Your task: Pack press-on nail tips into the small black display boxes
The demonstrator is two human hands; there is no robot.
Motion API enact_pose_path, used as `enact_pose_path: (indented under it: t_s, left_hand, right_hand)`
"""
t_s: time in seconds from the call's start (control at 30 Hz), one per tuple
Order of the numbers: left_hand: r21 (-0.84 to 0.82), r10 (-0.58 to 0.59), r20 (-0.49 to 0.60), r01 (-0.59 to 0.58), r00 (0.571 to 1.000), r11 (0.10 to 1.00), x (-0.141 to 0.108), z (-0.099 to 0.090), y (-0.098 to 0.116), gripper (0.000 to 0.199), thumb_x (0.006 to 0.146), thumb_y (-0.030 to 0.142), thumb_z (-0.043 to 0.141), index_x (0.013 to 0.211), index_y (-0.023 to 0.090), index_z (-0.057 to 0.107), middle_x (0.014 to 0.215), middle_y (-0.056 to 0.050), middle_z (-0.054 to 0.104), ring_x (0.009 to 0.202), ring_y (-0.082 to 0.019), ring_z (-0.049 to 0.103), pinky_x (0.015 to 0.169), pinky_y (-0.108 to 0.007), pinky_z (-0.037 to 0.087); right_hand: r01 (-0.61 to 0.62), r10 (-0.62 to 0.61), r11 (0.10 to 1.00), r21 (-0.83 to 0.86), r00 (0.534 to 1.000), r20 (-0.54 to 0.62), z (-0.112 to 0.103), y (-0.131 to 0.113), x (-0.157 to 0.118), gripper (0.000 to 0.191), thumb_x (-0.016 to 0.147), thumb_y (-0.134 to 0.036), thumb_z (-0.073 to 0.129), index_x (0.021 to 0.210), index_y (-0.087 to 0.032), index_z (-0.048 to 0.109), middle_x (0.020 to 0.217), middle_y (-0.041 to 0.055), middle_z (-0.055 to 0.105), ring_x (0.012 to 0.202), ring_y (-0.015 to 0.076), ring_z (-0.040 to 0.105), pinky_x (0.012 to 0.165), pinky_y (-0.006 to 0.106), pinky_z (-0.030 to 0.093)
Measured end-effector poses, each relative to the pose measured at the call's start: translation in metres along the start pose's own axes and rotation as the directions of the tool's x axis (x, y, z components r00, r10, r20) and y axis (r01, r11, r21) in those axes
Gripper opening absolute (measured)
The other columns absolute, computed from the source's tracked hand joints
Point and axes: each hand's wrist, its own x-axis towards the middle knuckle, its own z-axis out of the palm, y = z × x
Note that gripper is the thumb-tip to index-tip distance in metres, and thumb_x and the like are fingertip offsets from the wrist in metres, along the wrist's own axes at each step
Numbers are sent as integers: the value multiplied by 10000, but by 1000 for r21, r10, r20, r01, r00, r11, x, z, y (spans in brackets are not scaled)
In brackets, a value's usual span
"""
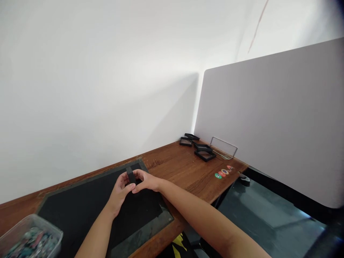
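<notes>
Both hands meet over the black mat (77, 204) on the wooden table. My left hand (120, 190) grips a small dark frame-like piece (130, 175) from its left side, thumb at the near end. From the right, my right hand (145, 180) holds the same piece with curled fingers, its thumb close to the left thumb. The piece looks like the black frames lying farther off, seen nearly edge-on. Fingers cover much of its lower part.
Several black frames (205, 155) lie at the table's far right corner beside a wire stand (224, 148). Several round coloured stickers (221, 173) are near the right edge. A clear plastic box (53, 229) of small mixed pieces stands front left. A large grey panel (268, 118) rises at right.
</notes>
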Motion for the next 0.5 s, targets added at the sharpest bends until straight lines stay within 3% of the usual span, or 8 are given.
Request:
enact_pose_path:
  t_s: [0.17, 0.5]
  left_hand:
    - [9, 2, 19, -2, 1000, 1000, -1, 0, 0, 651, 616, 380, 928, 1189, 202, 676, 1201, -115, 710, 1221, -334, 622, 1127, -494, 434]
    - [-37, -3, 63, 5, 998, 999, -3, -3, -1, 625, 642, 351, 897, 1207, 209, 670, 1237, -121, 699, 1204, -321, 629, 1128, -510, 428]
  right_hand:
    - [-1, 1, 1000, 29, 1000, 10, -1, 3, 0, 872, 381, -293, 1024, 1113, -241, 553, 1165, 15, 633, 1198, 219, 590, 1177, 456, 350]
    - [79, -79, 996, -37, 997, 0, 1, 4, -6, 848, 487, -355, 1009, 1192, -244, 551, 1289, 63, 597, 1270, 248, 536, 1194, 498, 299]
